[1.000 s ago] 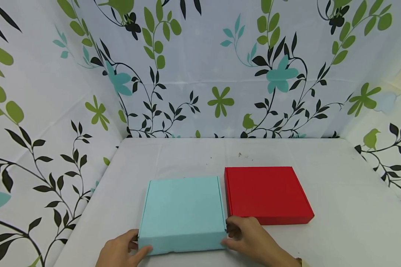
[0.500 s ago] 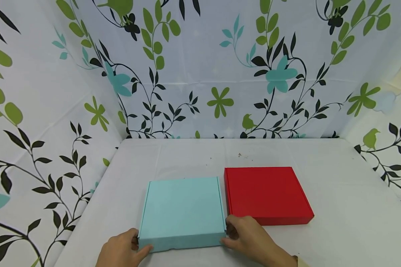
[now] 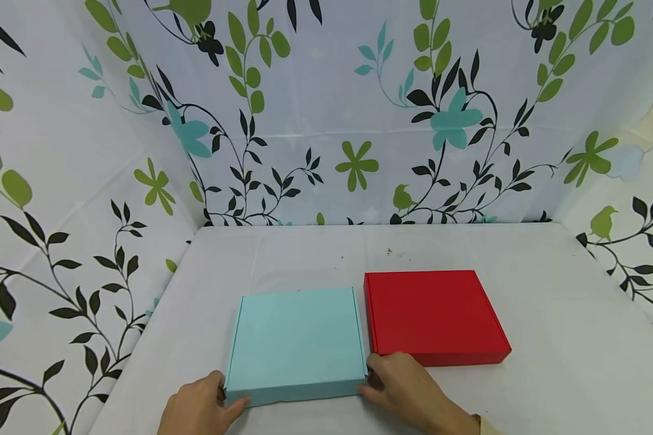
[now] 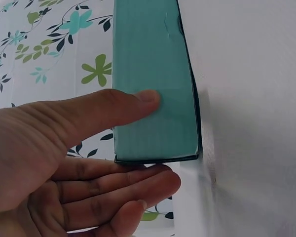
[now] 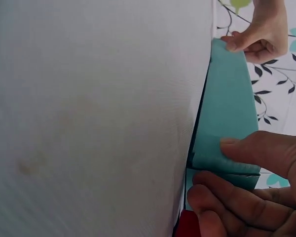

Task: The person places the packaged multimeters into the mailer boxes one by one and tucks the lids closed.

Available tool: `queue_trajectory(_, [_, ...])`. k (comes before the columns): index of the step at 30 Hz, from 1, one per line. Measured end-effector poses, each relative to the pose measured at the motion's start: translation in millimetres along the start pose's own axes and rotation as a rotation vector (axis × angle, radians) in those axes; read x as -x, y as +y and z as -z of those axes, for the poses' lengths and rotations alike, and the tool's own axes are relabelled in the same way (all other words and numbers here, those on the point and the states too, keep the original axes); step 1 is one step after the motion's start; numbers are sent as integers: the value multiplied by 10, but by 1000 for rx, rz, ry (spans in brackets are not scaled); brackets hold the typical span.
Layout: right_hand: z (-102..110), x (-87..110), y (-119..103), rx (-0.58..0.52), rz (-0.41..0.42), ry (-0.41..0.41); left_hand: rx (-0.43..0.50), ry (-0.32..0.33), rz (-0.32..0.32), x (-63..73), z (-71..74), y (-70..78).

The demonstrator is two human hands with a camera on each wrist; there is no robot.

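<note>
A closed teal cardboard box (image 3: 299,341) lies flat near the front of the table, its lid down. At its front left corner my left hand (image 3: 196,406) grips it, thumb on the front face and fingers along the left side. My right hand (image 3: 408,389) pinches the front right corner in the same way. In the left wrist view the thumb presses the teal front panel (image 4: 155,54), with the fingers bent past its end. The right wrist view shows the right thumb on that panel (image 5: 227,108) and the fingertips at the side, by a seam.
A closed red box (image 3: 435,317) lies just right of the teal one, a narrow gap between them. Both rest on a white-covered table (image 3: 555,290). Behind and at the sides hangs a leaf-patterned curtain (image 3: 305,115). Small dark specks (image 3: 390,251) lie toward the back.
The teal box's front face looks shallower, its lower edge slightly higher in the head view. Both hands keep their hold at the corners with little movement. The red box stays put.
</note>
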State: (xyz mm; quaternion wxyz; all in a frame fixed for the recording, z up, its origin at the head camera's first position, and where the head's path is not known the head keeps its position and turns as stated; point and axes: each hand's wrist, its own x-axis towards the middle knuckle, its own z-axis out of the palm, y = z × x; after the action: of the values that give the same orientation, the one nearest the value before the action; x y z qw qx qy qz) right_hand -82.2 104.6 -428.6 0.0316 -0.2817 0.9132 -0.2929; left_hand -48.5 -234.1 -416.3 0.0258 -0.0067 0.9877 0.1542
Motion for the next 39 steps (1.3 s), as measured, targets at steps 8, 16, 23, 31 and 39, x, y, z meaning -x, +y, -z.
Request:
queue_trajectory(8, [-3,24,8,29,1,4,-13,25,-2,9,-21,51])
queue_trajectory(16, [12,-1,4,137,73,-7,-37,47,0,51,-50,67])
queue_trajectory(23, [21,-38,-15,183,67,-29,-65,70,-2,49,-60,100])
queue_trajectory(31, [-13,-47,-83,301,34,3,-175,208,-79,26,-123,122])
queue_trajectory(39, [-33,-71,-81,375,95,24,-197,200,-81,22,-107,107])
